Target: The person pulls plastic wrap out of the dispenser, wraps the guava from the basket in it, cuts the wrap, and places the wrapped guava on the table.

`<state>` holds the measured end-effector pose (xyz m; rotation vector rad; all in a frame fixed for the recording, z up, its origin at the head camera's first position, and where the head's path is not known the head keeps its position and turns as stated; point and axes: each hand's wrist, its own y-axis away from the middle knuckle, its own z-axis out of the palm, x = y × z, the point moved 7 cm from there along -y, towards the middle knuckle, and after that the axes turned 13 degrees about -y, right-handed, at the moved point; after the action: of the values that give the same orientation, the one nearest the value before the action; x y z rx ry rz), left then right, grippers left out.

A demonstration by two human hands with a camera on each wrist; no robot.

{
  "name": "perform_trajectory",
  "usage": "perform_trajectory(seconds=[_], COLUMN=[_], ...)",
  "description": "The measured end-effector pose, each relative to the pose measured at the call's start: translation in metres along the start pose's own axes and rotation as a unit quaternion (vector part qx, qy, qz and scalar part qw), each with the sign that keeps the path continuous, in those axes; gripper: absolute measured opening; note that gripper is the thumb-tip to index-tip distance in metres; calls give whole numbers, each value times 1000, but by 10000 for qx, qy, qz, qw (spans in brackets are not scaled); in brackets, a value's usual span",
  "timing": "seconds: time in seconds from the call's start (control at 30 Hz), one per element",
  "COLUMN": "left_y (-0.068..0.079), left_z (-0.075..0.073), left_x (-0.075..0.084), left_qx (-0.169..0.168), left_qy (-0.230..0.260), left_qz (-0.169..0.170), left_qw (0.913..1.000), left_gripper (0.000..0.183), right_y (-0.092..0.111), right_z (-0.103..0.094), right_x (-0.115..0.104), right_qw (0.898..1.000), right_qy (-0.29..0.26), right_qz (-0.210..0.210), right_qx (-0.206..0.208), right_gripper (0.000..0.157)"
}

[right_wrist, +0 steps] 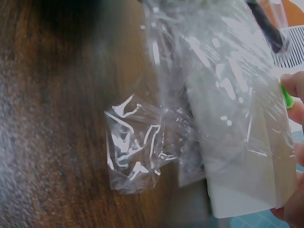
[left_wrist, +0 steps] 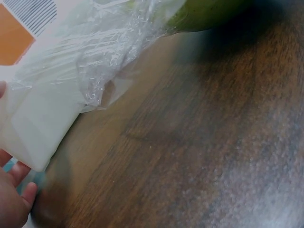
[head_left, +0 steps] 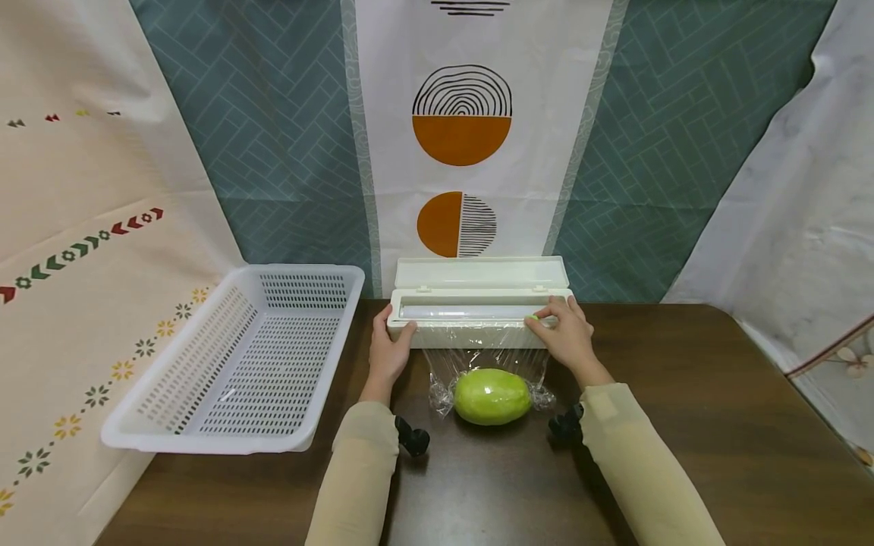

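Observation:
A white cling film dispenser (head_left: 471, 335) stands at the back of the table with its lid (head_left: 482, 273) tipped up behind it. My left hand (head_left: 391, 350) grips its left end, thumb in front. At the right end, my right hand (head_left: 568, 337) pinches a small green slider (right_wrist: 287, 97) on the dispenser's edge between thumb and finger. A sheet of cling film (head_left: 492, 359) hangs from the front and runs to a green oval fruit (head_left: 492, 396), which lies wrapped before the dispenser. Film is bunched at both ends of the fruit.
A white perforated plastic basket (head_left: 310, 438) stands on the left of the dark wooden table (head_left: 683, 394). Patterned cloths (head_left: 293, 136) hang behind and at both sides. A dark wrist camera (head_left: 413, 437) sits at the left cuff, another (head_left: 565, 426) at the right.

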<state>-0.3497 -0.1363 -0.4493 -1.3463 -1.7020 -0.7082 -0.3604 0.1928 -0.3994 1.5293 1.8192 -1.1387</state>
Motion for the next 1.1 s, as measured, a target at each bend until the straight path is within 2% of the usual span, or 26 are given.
perform_trajectory(seconds=[0.5, 0.77, 1.1], left_y=[0, 1, 1], left_z=[1, -1, -1], left_x=[1, 2, 2], left_qx=[-25, -53, -56], left_qy=[-22, -26, -22], left_qz=[26, 5, -16], left_qw=[10000, 10000, 10000], left_gripper=[64, 64, 64], right_y=[1, 0, 1], right_z=[-4, -7, -12], right_x=[3, 0, 5], right_qw=[10000, 9998, 9998], right_qy=[30, 114, 18], right_qz=[39, -103, 92], right_qx=[-21, 89, 186], right_gripper=[30, 29, 29])
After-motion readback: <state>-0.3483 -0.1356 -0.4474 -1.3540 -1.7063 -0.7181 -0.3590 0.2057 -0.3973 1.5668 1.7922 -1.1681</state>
